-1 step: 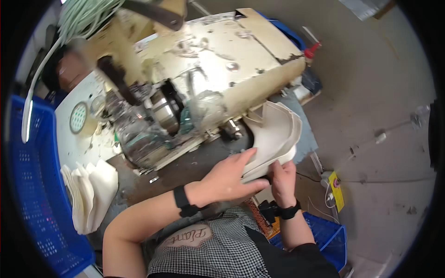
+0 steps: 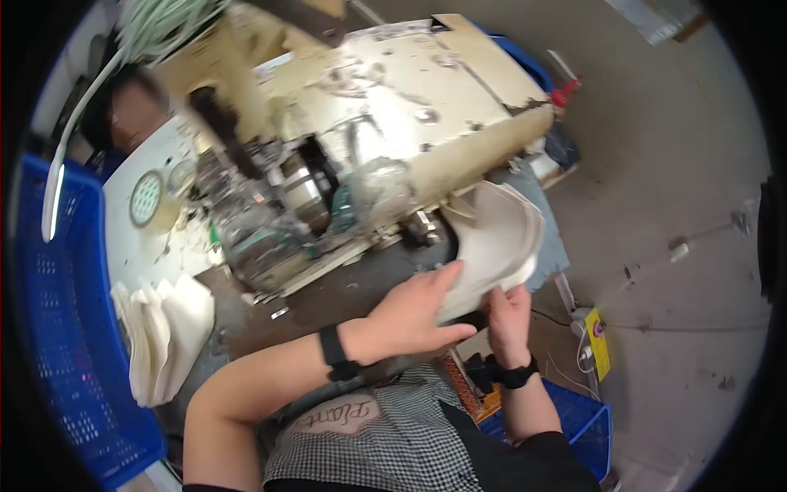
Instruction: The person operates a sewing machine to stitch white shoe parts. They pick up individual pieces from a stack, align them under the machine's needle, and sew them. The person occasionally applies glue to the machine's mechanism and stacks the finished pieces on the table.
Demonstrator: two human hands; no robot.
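A white, curved, sheet-like piece (image 2: 496, 234), seemingly layered, lies at the front right of a cream-coloured machine (image 2: 475, 131), beside its small metal part (image 2: 424, 227). My left hand (image 2: 410, 318) rests at the near left edge of this piece, fingers stretched out and thumb apart. At the near right edge, my right hand (image 2: 510, 320) pinches the piece between thumb and fingers. Some of the right fingers are hidden behind the edge. The material cannot be told for certain.
Several folded white pieces (image 2: 168, 336) stand at the table's left, next to a blue crate (image 2: 61, 328). A tape roll (image 2: 147, 201) sits behind them. Another blue crate (image 2: 586, 426) is low at the right. A person (image 2: 135, 111) is at the far left.
The scene has shifted slightly rightward in the picture. My hands keep nearly the same places on the white piece, whose near edge now looks flatter.
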